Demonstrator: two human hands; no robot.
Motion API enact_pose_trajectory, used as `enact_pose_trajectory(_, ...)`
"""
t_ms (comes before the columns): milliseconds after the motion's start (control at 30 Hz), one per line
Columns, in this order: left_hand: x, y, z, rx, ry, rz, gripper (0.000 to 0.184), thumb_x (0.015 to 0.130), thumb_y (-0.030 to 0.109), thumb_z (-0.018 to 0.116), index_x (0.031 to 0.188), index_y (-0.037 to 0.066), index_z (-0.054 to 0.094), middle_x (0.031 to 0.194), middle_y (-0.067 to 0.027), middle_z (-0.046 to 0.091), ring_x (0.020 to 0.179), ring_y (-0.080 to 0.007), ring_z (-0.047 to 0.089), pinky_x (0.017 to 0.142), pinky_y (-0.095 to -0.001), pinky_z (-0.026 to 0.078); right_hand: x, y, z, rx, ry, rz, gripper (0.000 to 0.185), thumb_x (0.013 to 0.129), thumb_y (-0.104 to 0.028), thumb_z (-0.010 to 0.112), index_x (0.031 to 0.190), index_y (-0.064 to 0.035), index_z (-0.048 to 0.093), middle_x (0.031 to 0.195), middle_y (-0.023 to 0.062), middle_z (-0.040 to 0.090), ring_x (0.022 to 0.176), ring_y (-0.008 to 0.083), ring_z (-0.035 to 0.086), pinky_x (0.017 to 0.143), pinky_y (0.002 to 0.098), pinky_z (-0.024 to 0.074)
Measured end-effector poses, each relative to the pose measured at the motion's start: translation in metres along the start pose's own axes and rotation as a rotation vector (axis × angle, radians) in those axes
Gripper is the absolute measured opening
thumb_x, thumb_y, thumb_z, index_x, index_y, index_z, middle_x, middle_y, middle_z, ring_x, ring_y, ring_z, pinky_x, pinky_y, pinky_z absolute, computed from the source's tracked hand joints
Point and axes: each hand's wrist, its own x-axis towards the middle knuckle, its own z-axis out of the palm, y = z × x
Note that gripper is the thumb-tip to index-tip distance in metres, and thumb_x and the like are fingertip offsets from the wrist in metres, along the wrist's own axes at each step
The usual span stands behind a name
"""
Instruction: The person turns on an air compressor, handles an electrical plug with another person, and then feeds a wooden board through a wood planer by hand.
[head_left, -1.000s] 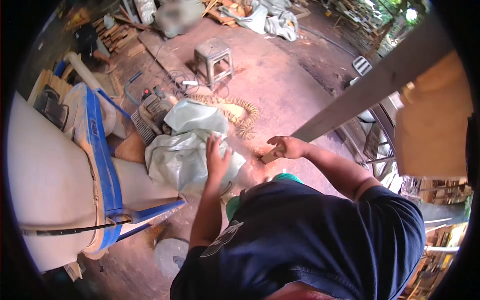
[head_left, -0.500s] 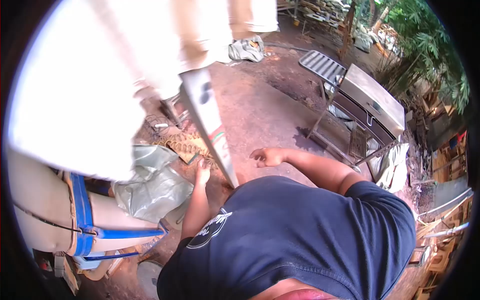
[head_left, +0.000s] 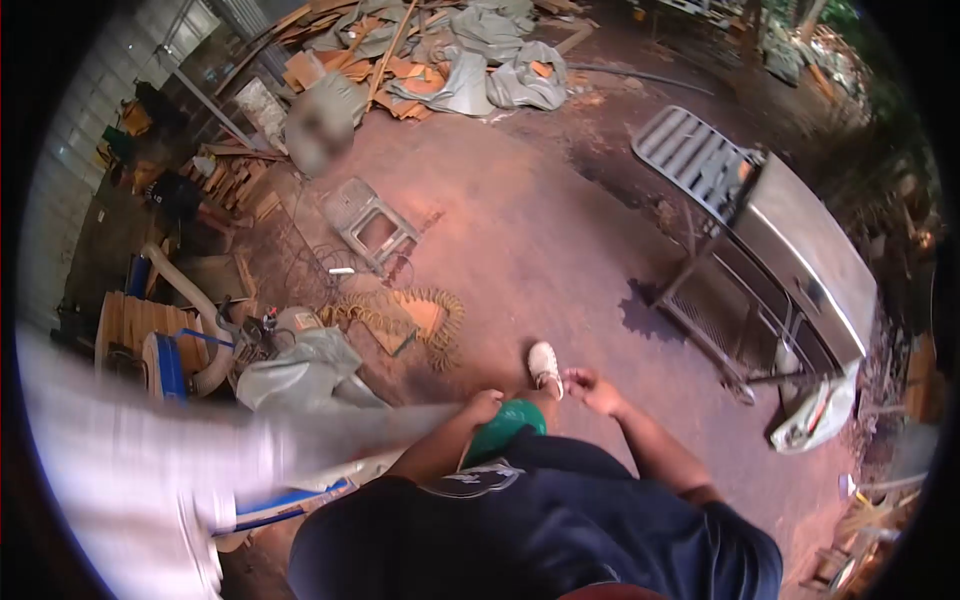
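My left hand (head_left: 485,405) hangs in front of my green shorts (head_left: 508,425), its fingers curled closed; whether anything is inside cannot be made out. Close behind its wrist is the grey end of a large white bag-like thing (head_left: 230,455), smeared by motion at the lower left. My right hand (head_left: 594,390) is held out at my right side, fingers loosely bent and apart, holding nothing visible. Between the hands, one beige shoe (head_left: 544,366) shows on the reddish floor.
A metal grill-like stand (head_left: 790,270) with a slatted side shelf (head_left: 692,160) stands right. Ahead lie a coiled yellowish hose (head_left: 440,325), a worn plastic stool (head_left: 370,225) and a grey plastic sheet (head_left: 300,370). Wood scraps (head_left: 410,85) are piled far off. A person (head_left: 180,195) bends at the left.
My view has swung so that the white bag-like thing has gone from upper left to lower left. The floor, stool, scrap pile, shoe and shorts have come into sight. My left fingers have curled in.
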Motion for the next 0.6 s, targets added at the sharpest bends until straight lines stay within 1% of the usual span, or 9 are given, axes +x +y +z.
enact_pose_trajectory(67, 0.083, -0.018, 0.001, -0.193, -0.02, 0.037, 0.026, 0.088, 0.009, 0.054, 0.111, 0.005, 0.065, 0.095, -0.0156, 0.068, 0.086, -0.0211, 0.065, 0.076, -0.039, 0.052, 0.034, 0.014, -0.015, -0.049, 0.105, -0.033, 0.034, 0.089, -0.021, 0.064, 0.116, -0.0017, 0.057, 0.097, 0.0045, 0.062, 0.091, 0.0134, 0.056, 0.083, 0.0287, 0.0472)
enact_pose_trajectory(133, 0.148, 0.008, -0.031, -0.709, -0.107, -0.337, 0.021, 0.089, 0.021, 0.05, 0.096, 0.008, 0.066, 0.068, -0.0124, 0.061, 0.051, -0.0213, 0.055, 0.046, -0.0386, 0.044, 0.061, 0.013, -0.046, -0.147, 0.203, 0.024, 0.036, 0.088, -0.02, 0.065, 0.117, -0.0005, 0.056, 0.102, 0.0076, 0.063, 0.094, 0.0144, 0.059, 0.085, 0.0295, 0.0484)
enact_pose_trajectory(200, 0.205, 0.035, -0.085, -0.589, -0.1, -0.332, 0.03, 0.09, 0.034, 0.049, 0.079, 0.008, 0.06, 0.052, -0.0122, 0.053, 0.037, -0.0231, 0.045, 0.038, -0.0419, 0.037, 0.084, 0.011, -0.088, -0.02, 0.347, 0.036, 0.032, 0.091, -0.014, 0.06, 0.119, -0.0009, 0.055, 0.1, 0.0046, 0.063, 0.091, 0.0148, 0.06, 0.078, 0.0301, 0.0496)
enact_pose_trajectory(233, 0.235, 0.031, -0.104, -0.841, -0.103, -0.387, 0.033, 0.091, 0.035, 0.049, 0.08, 0.006, 0.059, 0.055, -0.0116, 0.057, 0.037, -0.0227, 0.046, 0.038, -0.0409, 0.037, 0.094, 0.021, -0.118, -0.123, 0.401, 0.195, 0.033, 0.091, -0.017, 0.059, 0.12, -0.0015, 0.055, 0.1, 0.0087, 0.064, 0.091, 0.0169, 0.061, 0.079, 0.0315, 0.0496)
enact_pose_trajectory(267, 0.241, 0.059, -0.161, -0.338, -0.15, -0.083, 0.035, 0.094, 0.036, 0.047, 0.082, 0.005, 0.057, 0.056, -0.0095, 0.058, 0.039, -0.021, 0.049, 0.038, -0.0372, 0.039, 0.1, 0.029, -0.141, -0.338, 0.454, 0.174, 0.037, 0.089, -0.021, 0.062, 0.119, -0.0018, 0.055, 0.1, 0.0122, 0.065, 0.09, 0.0193, 0.063, 0.078, 0.032, 0.0496)
enact_pose_trajectory(300, 0.25, 0.087, -0.21, -0.329, -0.053, -0.109, 0.033, 0.096, 0.035, 0.045, 0.085, 0.005, 0.056, 0.054, -0.0082, 0.056, 0.041, -0.0196, 0.051, 0.041, -0.0348, 0.042, 0.107, 0.077, -0.183, -0.533, 0.477, 0.153, 0.037, 0.087, -0.023, 0.063, 0.117, -0.002, 0.057, 0.097, 0.0133, 0.066, 0.086, 0.0209, 0.063, 0.076, 0.033, 0.05)
enact_pose_trajectory(367, 0.286, 0.1, -0.293, -0.345, 0.056, -0.085, 0.034, 0.096, 0.037, 0.045, 0.087, 0.006, 0.056, 0.053, -0.0085, 0.055, 0.043, -0.02, 0.052, 0.046, -0.0355, 0.045, 0.122, 0.112, -0.249, -0.713, 0.399, 0.59, 0.044, 0.081, -0.027, 0.063, 0.112, 0.0035, 0.06, 0.113, 0.0238, 0.062, 0.104, 0.0341, 0.06, 0.09, 0.0406, 0.0471)
enact_pose_trajectory(467, 0.339, 0.092, -0.431, -0.325, 0.405, -0.006, 0.037, 0.096, 0.04, 0.047, 0.091, 0.007, 0.063, 0.056, -0.0082, 0.057, 0.04, -0.0158, 0.05, 0.045, -0.0337, 0.044, 0.143, 0.191, -0.356, -1.696, -0.598, 0.248, 0.028, 0.083, -0.031, 0.063, 0.097, -0.0072, 0.064, 0.082, 0.0151, 0.065, 0.071, 0.0248, 0.066, 0.061, 0.0428, 0.051)
enact_pose_trajectory(600, 0.344, 0.065, -0.623, -0.03, 0.631, -0.038, 0.06, 0.09, 0.057, 0.047, 0.078, 0.001, 0.065, 0.075, -0.0191, 0.065, 0.072, -0.033, 0.064, 0.069, -0.0421, 0.048, 0.291, 0.038, -0.392, -0.989, -0.09, 0.8, 0.028, 0.085, -0.034, 0.061, 0.094, -0.0071, 0.063, 0.075, 0.0127, 0.061, 0.065, 0.0209, 0.062, 0.056, 0.0379, 0.0489)
